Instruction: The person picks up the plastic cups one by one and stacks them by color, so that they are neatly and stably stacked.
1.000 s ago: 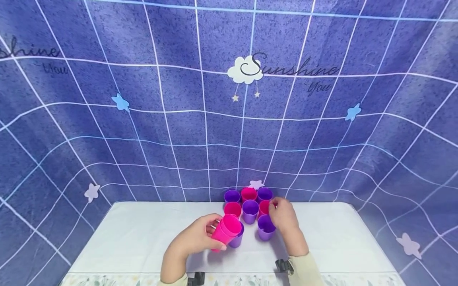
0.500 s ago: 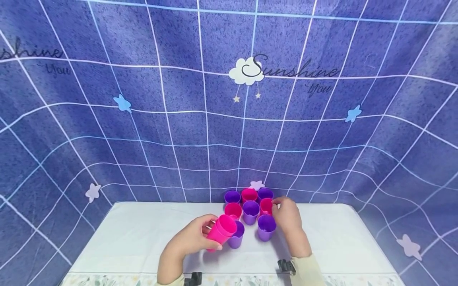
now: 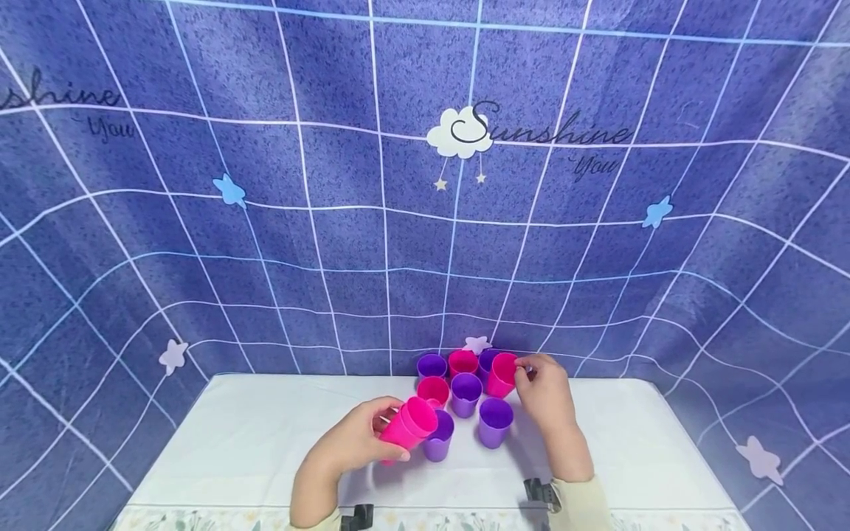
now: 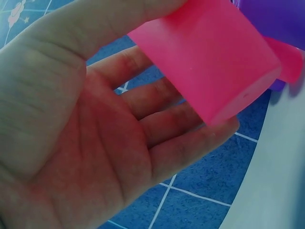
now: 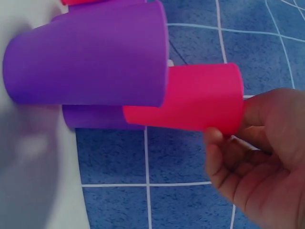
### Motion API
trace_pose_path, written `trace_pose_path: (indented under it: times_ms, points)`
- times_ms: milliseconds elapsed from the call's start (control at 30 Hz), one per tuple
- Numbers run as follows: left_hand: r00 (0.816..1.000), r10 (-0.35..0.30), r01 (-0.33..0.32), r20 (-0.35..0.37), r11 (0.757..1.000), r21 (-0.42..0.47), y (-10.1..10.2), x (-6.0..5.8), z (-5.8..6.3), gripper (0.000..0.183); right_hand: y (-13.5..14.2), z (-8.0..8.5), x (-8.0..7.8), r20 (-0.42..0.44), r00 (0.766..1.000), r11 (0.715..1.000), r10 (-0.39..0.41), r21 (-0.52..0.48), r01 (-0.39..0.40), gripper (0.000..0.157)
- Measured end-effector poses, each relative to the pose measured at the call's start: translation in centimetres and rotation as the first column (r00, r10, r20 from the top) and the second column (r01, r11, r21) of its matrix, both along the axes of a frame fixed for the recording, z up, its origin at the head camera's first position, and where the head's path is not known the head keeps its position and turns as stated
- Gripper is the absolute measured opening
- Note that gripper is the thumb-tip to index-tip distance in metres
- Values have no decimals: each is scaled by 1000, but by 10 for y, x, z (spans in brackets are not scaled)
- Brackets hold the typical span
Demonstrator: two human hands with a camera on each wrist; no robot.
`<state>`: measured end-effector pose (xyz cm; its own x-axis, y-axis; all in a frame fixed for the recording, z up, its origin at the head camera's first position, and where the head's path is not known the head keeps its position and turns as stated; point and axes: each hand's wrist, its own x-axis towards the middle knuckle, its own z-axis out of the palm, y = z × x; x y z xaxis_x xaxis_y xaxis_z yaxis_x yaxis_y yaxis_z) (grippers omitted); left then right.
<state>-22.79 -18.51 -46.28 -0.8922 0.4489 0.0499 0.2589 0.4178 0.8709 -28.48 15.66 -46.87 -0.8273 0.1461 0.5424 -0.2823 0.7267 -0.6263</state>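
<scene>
Pink tapered plastic cup (image 3: 502,376), rim pinched by right hand (image 3: 547,392), partly hides far-right purple plastic cup (image 3: 485,361); left hand (image 3: 358,440) grips nested pink plastic cups (image 3: 406,426).

You are looking at thin, smooth plastic in the nested pink cups (image 3: 409,424), whose walls look matt in the left wrist view. The lone pink cup (image 5: 190,98) is the same even plastic, and the purple cups (image 3: 494,428) show you a smooth, satin-like face. Behind them you have a soft cloth backdrop (image 3: 345,243) with a printed, speckled pattern. Your counter (image 3: 285,420) wears a smooth, matt white covering, your sleeve (image 3: 580,505) is matt cloth, and the black wrist mount (image 3: 538,490) looks like plastic.
</scene>
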Motion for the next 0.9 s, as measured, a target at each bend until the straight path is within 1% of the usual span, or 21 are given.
trace_pose_path:
  times_ms: [100,233,367,467,533,600,733,800,900]
  points:
    - [1000,11,-11,-23,1000,-17,2,-2,-1,66,0,2,1,-65,998,1000,9,-23,-11,14]
    - [999,25,-26,-44,999,-25,3,-3,-2,68,-3,6,4,-121,991,994,50,-90,-61,13]
    - [999,37,-38,-40,999,-28,4,-3,-2,68,-11,13,9,-170,981,980,95,-158,-122,14]
    - [999,39,-40,-35,999,-25,6,-3,-1,68,-20,18,14,-188,973,965,133,-198,-170,15]
    - [999,38,-39,-35,999,-20,6,-3,0,68,-25,20,16,-188,967,948,171,-235,-213,15]
    - [999,38,-39,-39,999,-22,7,-3,0,68,-31,21,19,-179,961,925,212,-281,-256,16]
    - [998,44,-45,-48,998,-39,7,-2,1,67,-42,21,24,-167,938,859,304,-378,-346,18]
    - [998,43,-45,-47,998,-41,7,-2,1,67,-46,20,25,-153,926,831,344,-409,-376,18]
    - [998,41,-43,-44,998,-39,8,-1,2,66,-51,19,26,-118,912,805,394,-435,-404,17]
